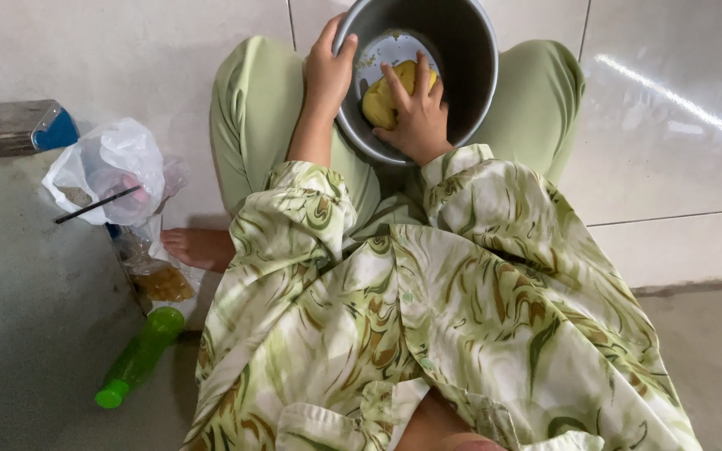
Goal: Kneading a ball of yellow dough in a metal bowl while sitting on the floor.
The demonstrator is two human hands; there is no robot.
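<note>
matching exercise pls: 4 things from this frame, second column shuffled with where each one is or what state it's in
Things:
1. yellow dough
2. left hand
3. green bottle
4. white plastic bag

Places or states:
A. lying on its side on the floor
B. gripping the rim of the metal bowl
C. inside the bowl, under the right hand
D. on the floor with a dark straw across it

Pairs: 1-C, 2-B, 3-A, 4-D
</note>
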